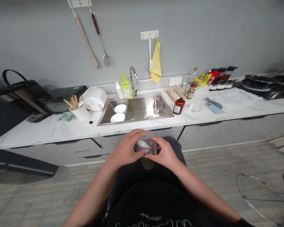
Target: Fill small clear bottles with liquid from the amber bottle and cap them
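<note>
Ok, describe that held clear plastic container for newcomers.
In front of the steel sink in the white countertop, find the left hand and right hand. Between them is the clear plastic container, held, unlike the clear plastic item on the countertop.

Just below the middle of the frame, a clear, colourless container [153,145], boxy in outline, gripped from left and right, edges partly covered. Toward its left side, a whitish, rounded, elongated piece [143,144], slanting down toward the lower right of the frame, seen at or through the clear wall. Cannot tell whether inside or behind; too blurred for finer detail.
</note>
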Available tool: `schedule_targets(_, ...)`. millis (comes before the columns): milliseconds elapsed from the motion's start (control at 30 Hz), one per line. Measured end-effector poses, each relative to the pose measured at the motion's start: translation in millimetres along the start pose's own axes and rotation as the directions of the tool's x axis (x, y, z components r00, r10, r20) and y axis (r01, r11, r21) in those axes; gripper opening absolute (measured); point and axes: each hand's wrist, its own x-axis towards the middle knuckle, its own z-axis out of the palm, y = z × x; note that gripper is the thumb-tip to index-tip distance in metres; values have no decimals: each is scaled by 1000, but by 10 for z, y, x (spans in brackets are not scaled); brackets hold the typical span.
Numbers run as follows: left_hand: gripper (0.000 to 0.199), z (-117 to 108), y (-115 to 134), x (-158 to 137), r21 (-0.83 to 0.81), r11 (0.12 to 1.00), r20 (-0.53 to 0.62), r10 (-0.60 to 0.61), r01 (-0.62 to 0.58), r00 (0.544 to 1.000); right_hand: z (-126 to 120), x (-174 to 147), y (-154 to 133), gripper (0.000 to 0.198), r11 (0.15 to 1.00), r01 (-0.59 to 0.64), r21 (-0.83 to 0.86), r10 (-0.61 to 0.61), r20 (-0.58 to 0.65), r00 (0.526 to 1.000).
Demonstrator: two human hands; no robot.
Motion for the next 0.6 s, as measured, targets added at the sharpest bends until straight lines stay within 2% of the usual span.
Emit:
schedule_targets(67,67,1,-76,-11,-2,999,-37,-37,37,999,19,10,3,77,1000,-5,25,5,-11,1000)
schedule_targets(167,61,-26,-209,-57,-55,998,-54,-7,4,998,31,42,48,76,997,-38,66,42,-65,997)
schedule_targets(267,73,-30,-247,-81,-107,994,-94,22,-32,995,44,86,98,77,990,-87,113,99,-104,990)
schedule_targets(400,81,91,-169,-17,-167,986,-146,-40,16,988,75,120,86,75,987,-78,142,90,-84,992)
schedule_targets(500,71,149,-200,-15,-236,969,-161,-111,71,981,76,109,52,75,983,-65,174,78,-71,994)
schedule_targets(600,58,114,-290,-79,-345,932,-165,-176,111,970,51,82,44,74,975,-89,203,103,-61,993)
